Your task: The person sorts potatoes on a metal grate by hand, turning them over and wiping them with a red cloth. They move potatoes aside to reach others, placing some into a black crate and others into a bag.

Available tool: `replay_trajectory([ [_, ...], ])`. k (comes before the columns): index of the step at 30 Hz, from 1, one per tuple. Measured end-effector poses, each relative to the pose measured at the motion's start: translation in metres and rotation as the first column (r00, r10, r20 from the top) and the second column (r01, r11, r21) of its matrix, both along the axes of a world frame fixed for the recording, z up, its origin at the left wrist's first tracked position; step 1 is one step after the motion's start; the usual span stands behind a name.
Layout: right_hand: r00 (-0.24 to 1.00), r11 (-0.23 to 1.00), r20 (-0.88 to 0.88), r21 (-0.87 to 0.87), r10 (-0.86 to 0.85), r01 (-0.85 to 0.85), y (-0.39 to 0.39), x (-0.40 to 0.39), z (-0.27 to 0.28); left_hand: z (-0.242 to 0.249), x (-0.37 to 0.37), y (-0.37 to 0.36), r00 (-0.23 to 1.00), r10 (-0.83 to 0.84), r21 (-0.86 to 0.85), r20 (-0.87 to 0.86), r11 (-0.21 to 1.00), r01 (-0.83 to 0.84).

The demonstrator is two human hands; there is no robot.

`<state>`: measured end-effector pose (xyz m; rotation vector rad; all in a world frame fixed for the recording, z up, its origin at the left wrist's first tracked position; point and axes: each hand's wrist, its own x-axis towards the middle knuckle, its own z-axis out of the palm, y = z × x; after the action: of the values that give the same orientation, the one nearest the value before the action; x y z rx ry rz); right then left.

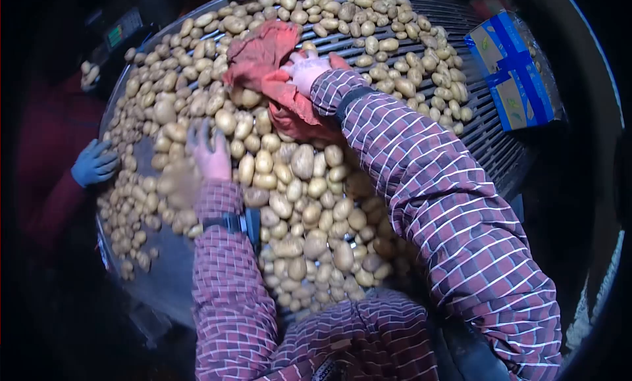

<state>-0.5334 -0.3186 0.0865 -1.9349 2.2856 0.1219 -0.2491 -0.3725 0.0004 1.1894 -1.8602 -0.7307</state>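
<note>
My left hand [209, 152], in a pinkish glove with dark fingertips, reaches over the potatoes [303, 162] with its fingers apart. Beside its wrist a brownish potato shape [181, 183] is smeared by motion. My right hand [307, 72] is on a crumpled red cloth [293, 114], its fingers bent into the folds. The cloth is draped over part of the pile and hides the potatoes beneath. Potatoes of many sizes lie close together around both hands, the nearest ones heaped against my body.
A round slatted metal table [490, 127] carries the potatoes. At its right edge stands a blue and brown cardboard box [513, 72]. On the left, another person's blue-gloved hand [95, 164] rests at the rim. A scale with a lit green display [116, 36] stands at the upper left.
</note>
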Motion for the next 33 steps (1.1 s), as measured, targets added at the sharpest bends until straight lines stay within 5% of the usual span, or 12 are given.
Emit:
replay_trajectory([
  [5,0.978,0.999,0.210,-0.036,-0.007,0.014,0.115,0.030,0.001,0.021,0.022,0.041,0.947,-0.319,0.027,0.039,0.948,0.318],
  [8,0.993,0.993,0.056,0.054,0.103,-0.106,0.177,0.059,0.028,0.054,0.031,0.113,0.788,-0.331,-0.025,0.519,0.915,0.402],
  [11,0.988,0.996,0.152,-0.085,0.008,0.005,0.253,0.078,0.022,0.061,0.054,0.157,0.852,-0.500,0.036,0.156,0.865,0.501],
  [13,0.995,0.997,0.088,-0.051,-0.051,0.055,0.295,0.115,0.060,0.078,0.081,0.188,0.785,-0.441,-0.001,0.435,0.871,0.490],
  [16,0.985,0.992,0.119,0.009,0.127,-0.129,0.338,0.182,0.079,0.084,0.119,0.215,0.827,-0.470,0.114,0.308,0.882,0.458],
  [17,0.962,0.987,0.254,-0.146,0.102,-0.066,0.338,0.209,0.073,0.085,0.126,0.220,0.848,-0.454,0.103,0.275,0.890,0.443],
  [18,0.957,0.837,0.148,0.463,0.251,-0.291,0.323,0.226,0.089,0.102,0.121,0.221,0.798,-0.564,0.223,0.211,0.823,0.523],
  [19,0.931,0.948,0.182,-0.048,0.317,-0.313,0.328,0.235,0.041,0.131,0.112,0.225,0.737,-0.662,0.334,0.133,0.730,0.596],
  [21,0.910,0.906,0.110,-0.193,0.401,-0.376,0.274,0.236,0.023,0.139,0.105,0.212,0.750,-0.658,0.337,0.060,0.721,0.605],
  [23,0.911,0.909,0.168,-0.256,0.377,-0.329,0.204,0.217,0.034,0.056,0.130,0.182,0.941,-0.265,0.058,0.210,0.964,0.259],
  [26,0.972,0.938,0.047,-0.277,0.231,-0.209,0.117,0.186,0.023,0.009,0.150,0.145,0.923,0.064,-0.132,0.379,0.991,-0.015],
  [33,0.966,0.967,-0.181,-0.208,-0.183,0.145,0.012,0.058,0.018,0.044,0.132,0.132,0.881,-0.069,0.030,0.468,0.998,0.062],
])
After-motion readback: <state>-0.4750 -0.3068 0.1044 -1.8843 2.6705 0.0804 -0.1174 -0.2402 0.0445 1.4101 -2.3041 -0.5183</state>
